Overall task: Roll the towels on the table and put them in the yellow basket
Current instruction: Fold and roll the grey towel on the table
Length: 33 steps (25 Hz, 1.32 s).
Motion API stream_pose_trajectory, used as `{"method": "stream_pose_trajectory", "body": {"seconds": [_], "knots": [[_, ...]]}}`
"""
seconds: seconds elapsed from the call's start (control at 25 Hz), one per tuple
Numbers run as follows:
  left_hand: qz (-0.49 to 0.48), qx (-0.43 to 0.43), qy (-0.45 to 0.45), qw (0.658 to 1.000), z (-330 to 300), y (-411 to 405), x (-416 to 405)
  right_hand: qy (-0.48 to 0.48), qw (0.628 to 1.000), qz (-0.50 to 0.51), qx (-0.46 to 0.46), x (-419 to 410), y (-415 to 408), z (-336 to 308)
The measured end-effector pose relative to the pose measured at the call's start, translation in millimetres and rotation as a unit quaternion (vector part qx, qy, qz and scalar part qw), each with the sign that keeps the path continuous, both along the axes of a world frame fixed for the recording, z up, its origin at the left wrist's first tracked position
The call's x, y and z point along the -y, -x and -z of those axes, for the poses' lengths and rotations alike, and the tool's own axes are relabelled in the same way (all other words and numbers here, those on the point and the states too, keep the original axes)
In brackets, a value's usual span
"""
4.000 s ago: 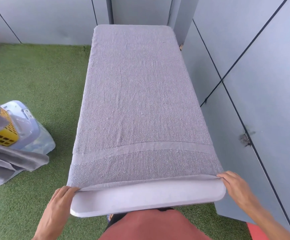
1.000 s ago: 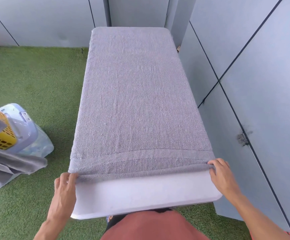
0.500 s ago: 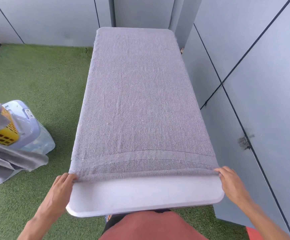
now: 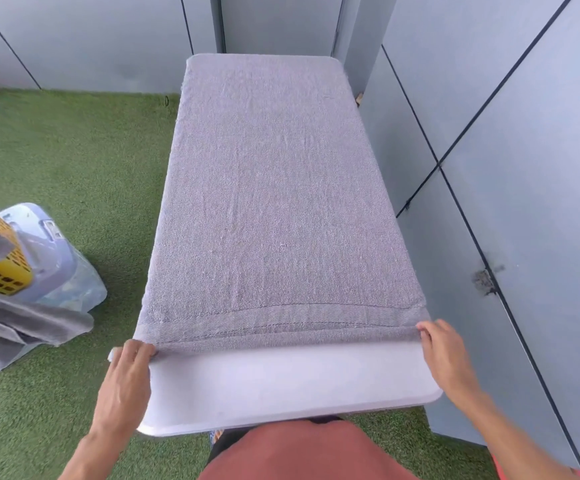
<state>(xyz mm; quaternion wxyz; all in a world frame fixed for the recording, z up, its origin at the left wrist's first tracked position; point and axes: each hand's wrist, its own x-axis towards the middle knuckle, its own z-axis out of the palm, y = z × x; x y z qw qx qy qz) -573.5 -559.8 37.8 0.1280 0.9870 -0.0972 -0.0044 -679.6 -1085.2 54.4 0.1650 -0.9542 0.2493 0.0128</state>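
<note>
The grey towel [image 4: 274,202] covers the white table [image 4: 281,386] from the top centre of the frame down to a thin roll along its near hem; compared with four seconds ago that edge has crept farther up, baring a wider strip of smooth, round-cornered tabletop at the bottom. The cloth is nubby terry with a flat woven band and stitched lines just above the roll. Green artificial turf [image 4: 73,161] fills the left side and lies open beside the table, while grey wall panels [image 4: 506,150] with dark seams stand close along the right edge. At the far left, a perforated yellow basket [image 4: 1,275] sits against a pale lilac plastic bin [image 4: 47,247], with other grey towels [image 4: 11,327] draped over and below them. The left hand [image 4: 127,379] grips the roll's left end, fingers curled onto it; the right hand [image 4: 446,355] pinches the right end likewise
</note>
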Motion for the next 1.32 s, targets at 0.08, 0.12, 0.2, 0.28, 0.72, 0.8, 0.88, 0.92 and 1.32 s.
{"method": "stream_pose_trajectory", "body": {"seconds": [0.08,0.12,0.2,0.28,0.72,0.8,0.88,0.92,1.32], "knots": [[0.005,0.008,0.002,1.0,5.0,14.4,6.6,0.036,0.999,-0.031,0.016,-9.7,12.3,3.0],[0.009,0.0,-0.001,1.0,6.7,14.0,7.4,0.051,0.997,-0.047,0.016,-9.3,12.6,3.3],[0.007,-0.023,0.01,1.0,7.7,1.2,6.6,0.05,0.997,-0.057,0.003,-1.9,1.5,4.6],[0.004,-0.039,0.01,0.999,8.3,-14.7,2.1,0.04,0.998,-0.046,-0.022,3.6,-11.8,2.1],[-0.047,-0.131,0.081,0.987,-18.5,-54.7,-9.9,-0.063,0.997,0.002,-0.043,23.6,-32.3,-19.6],[-0.007,-0.055,0.023,0.998,-18.2,-42.8,-2.5,0.005,1.0,0.0,-0.008,8.2,-25.6,-14.2],[0.01,-0.01,0.008,1.0,-12.9,-17.7,6.3,0.018,1.0,-0.008,0.017,-4.4,-9.7,-6.4],[0.016,0.005,0.01,1.0,-7.7,-5.4,8.3,0.024,0.999,-0.02,0.029,-9.1,-1.7,-3.0],[0.033,-0.071,0.028,0.997,0.8,-34.3,-3.5,0.004,0.997,-0.049,-0.067,6.9,-20.9,-1.4]]}}
